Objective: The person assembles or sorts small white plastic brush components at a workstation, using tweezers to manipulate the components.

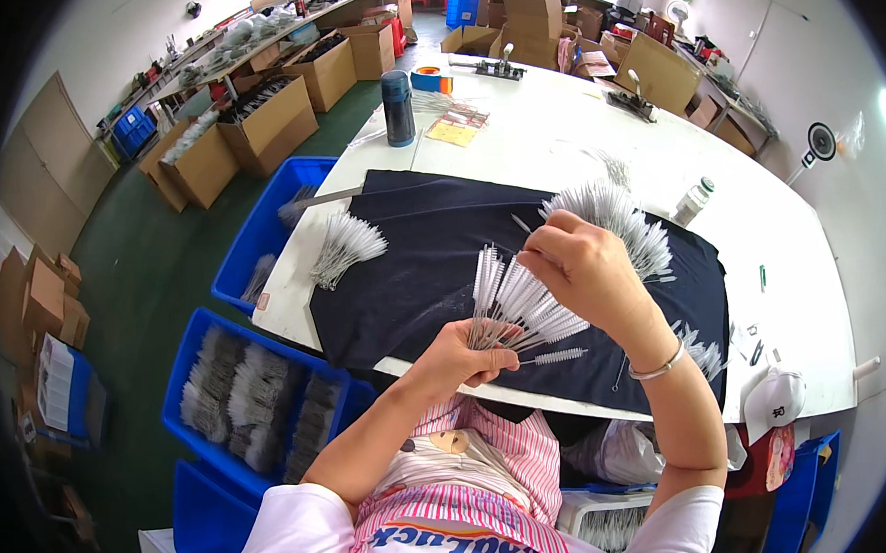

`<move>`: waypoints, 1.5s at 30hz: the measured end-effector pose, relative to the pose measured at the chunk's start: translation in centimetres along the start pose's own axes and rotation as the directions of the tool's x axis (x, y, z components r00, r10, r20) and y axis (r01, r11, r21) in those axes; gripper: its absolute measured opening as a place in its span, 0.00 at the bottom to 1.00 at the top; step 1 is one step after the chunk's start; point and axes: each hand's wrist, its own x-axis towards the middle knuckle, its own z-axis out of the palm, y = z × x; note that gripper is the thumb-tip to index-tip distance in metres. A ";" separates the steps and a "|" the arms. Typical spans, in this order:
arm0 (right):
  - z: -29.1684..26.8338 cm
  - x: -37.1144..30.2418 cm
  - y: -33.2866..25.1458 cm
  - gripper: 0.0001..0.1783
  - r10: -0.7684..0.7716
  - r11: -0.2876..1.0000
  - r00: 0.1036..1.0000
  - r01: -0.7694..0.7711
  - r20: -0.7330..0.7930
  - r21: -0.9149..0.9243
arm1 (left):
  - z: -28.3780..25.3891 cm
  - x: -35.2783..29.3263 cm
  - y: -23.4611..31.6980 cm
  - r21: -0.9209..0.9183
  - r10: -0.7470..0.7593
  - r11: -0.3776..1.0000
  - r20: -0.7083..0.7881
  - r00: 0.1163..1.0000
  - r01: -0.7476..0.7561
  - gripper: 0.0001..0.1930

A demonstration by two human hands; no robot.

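My left hand (474, 356) is closed around the wire stems of a fanned bunch of white-bristled tube brushes (524, 299), over the near side of a dark cloth (415, 245). One brush (559, 357) juts out sideways to the right below the others. My right hand (586, 269) is pinched at the top of the bunch, its fingertips against the bristle ends; what it grips there is hidden. Just beyond it lies a large pile of similar brushes (616, 218). A smaller pile (348, 247) rests at the cloth's left edge, and more brushes (698, 350) lie right of my right forearm.
The white table (795, 255) carries a dark bottle (398, 109), a tape roll (431, 79), a small jar (694, 202), pens and a white cap (775, 396). Blue bins (183, 363) of brushes stand on the left. Cardboard boxes (270, 127) line the floor behind.
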 end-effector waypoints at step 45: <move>1.0 -2.9 2.5 0.16 0.541 0.432 0.810 -0.499 0.227 0.751 | -1.0 0.5 -1.7 -0.177 0.318 0.927 -0.088 0.944 -0.329 0.14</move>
